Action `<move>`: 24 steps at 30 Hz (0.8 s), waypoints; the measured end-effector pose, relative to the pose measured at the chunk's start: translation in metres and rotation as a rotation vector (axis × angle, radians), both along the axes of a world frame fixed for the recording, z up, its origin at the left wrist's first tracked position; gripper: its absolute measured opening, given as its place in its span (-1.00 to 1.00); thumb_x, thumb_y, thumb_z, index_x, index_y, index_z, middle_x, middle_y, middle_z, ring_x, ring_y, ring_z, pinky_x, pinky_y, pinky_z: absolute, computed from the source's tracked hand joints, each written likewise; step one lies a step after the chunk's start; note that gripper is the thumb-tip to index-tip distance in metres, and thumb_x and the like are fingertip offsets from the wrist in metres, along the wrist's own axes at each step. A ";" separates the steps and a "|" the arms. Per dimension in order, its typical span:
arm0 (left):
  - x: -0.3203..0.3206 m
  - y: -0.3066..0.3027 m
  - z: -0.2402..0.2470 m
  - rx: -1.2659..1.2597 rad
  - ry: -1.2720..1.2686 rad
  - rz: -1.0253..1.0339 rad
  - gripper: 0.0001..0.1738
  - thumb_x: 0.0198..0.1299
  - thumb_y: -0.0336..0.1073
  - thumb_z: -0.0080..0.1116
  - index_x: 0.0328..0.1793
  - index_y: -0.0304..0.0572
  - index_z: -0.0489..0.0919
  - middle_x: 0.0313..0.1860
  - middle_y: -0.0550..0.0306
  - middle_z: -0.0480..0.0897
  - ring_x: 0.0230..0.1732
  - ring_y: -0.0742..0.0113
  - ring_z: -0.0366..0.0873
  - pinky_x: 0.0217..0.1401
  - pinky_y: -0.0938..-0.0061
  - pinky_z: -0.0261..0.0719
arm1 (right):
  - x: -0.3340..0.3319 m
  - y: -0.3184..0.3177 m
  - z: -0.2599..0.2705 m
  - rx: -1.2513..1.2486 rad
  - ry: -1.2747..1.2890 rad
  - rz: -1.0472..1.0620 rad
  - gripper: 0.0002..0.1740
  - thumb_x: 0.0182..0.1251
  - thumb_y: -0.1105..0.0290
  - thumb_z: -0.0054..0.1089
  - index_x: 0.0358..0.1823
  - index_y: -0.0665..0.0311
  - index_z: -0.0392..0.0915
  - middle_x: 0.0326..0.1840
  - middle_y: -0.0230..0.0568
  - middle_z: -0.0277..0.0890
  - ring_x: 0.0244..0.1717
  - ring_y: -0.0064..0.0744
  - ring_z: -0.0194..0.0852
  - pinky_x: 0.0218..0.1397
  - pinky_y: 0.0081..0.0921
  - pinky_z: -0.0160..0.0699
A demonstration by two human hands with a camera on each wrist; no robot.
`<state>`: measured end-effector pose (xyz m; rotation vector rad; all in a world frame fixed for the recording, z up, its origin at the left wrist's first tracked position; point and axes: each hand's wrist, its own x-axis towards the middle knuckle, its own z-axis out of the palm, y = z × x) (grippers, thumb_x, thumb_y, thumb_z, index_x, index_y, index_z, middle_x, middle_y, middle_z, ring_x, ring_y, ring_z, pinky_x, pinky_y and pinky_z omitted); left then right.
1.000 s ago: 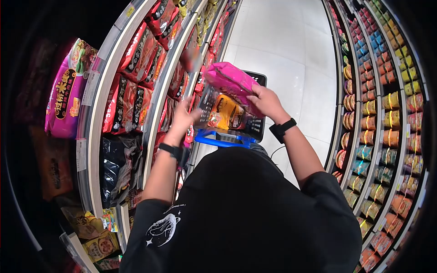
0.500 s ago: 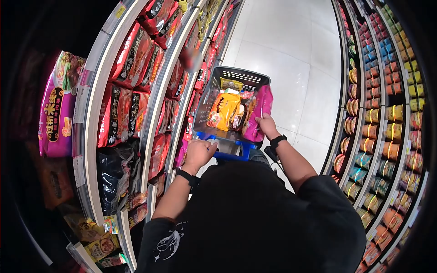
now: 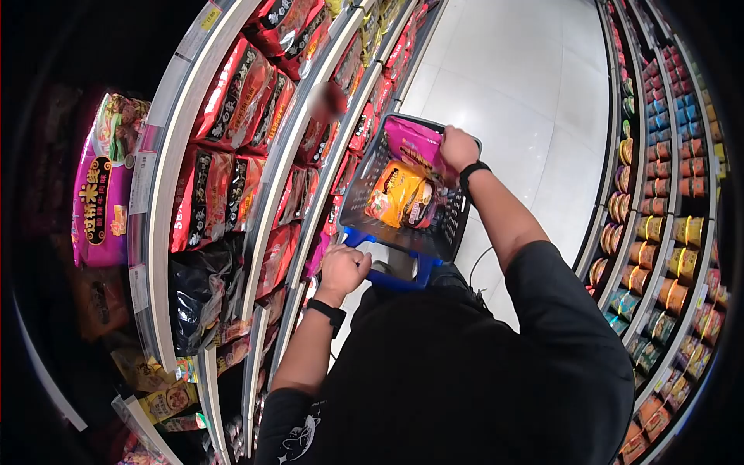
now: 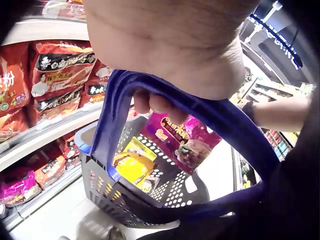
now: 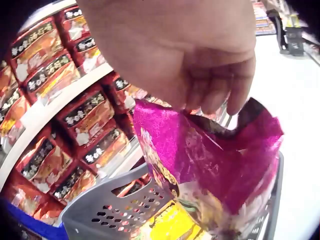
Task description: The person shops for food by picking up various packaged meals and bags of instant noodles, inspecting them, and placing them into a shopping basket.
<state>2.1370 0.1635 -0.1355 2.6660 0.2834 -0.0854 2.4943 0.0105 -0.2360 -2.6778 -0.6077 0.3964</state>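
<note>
My left hand point(image 3: 346, 271) grips the blue handle point(image 4: 202, 107) of a grey perforated shopping basket point(image 3: 443, 243), fingers curled round the bar in the left wrist view. At the basket's far right corner my right hand point(image 3: 459, 149) holds a magenta noodle bag point(image 5: 205, 155) by one edge. The bag slants down inside the basket against its far wall. Nearer to me in the basket lie a yellow-orange food packet point(image 3: 392, 192) and a darker packet point(image 3: 422, 209). The left wrist view also shows a small yellow packet point(image 4: 141, 149) behind the orange one.
Shelves of red noodle bags point(image 3: 225, 93) run close along the left. A purple bag point(image 3: 101, 186) stands upright at the far left. Across the pale tiled floor point(image 3: 511, 93), the right shelves hold rows of cup-shaped tubs point(image 3: 682, 260). A black cable point(image 3: 474, 267) hangs beside the basket.
The magenta bag was held over the basket, then at its right side, and now lies inside at the far end. The left hand moved from beside the basket onto its handle.
</note>
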 end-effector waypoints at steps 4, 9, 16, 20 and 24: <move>0.001 -0.001 0.000 -0.014 0.006 0.013 -0.64 0.15 -0.16 0.20 -0.64 -0.16 0.60 -0.56 0.03 0.63 -0.37 0.00 0.58 -0.09 0.18 0.42 | -0.019 -0.015 -0.004 0.136 0.078 -0.084 -0.67 0.40 0.27 -0.07 -0.11 0.39 0.55 -0.17 0.25 0.64 -0.08 0.20 0.65 0.04 0.00 0.61; 0.002 0.001 -0.002 0.019 0.016 0.001 -0.60 0.14 -0.13 0.22 -0.71 -0.13 0.59 -0.59 0.02 0.63 -0.40 0.04 0.59 -0.10 0.15 0.45 | -0.123 -0.081 -0.066 0.233 0.484 0.012 -0.66 0.42 0.17 -0.01 -0.20 0.30 0.60 -0.24 0.09 0.67 -0.14 0.11 0.67 -0.04 -0.04 0.59; 0.003 0.004 -0.007 0.037 -0.026 -0.033 -0.57 0.17 -0.11 0.15 -0.72 -0.15 0.60 -0.63 -0.01 0.61 -0.50 -0.02 0.58 -0.20 0.09 0.47 | -0.229 -0.128 0.006 0.529 1.141 -0.057 -0.61 0.34 0.15 0.38 0.00 0.27 0.54 -0.27 -0.41 0.55 -0.24 -0.64 0.47 -0.15 -0.58 0.50; 0.002 0.005 -0.022 0.097 -0.119 -0.065 -0.47 0.24 -0.06 -0.01 -0.70 -0.20 0.62 -0.71 -0.08 0.58 -0.67 -0.12 0.54 -0.45 0.01 0.49 | -0.250 -0.107 0.054 0.558 0.878 0.268 -0.46 0.29 0.06 0.43 0.10 0.29 0.53 -0.07 -0.35 0.55 -0.03 -0.54 0.47 0.11 -0.49 0.48; 0.001 0.004 -0.015 0.151 -0.217 -0.036 -0.55 0.19 -0.07 0.06 -0.67 -0.13 0.63 -0.68 -0.04 0.60 -0.64 -0.07 0.57 -0.48 0.00 0.47 | -0.262 -0.062 0.106 0.294 0.820 0.455 -0.40 0.28 -0.10 0.36 0.09 0.25 0.55 -0.02 -0.18 0.61 0.01 -0.30 0.56 0.12 -0.33 0.51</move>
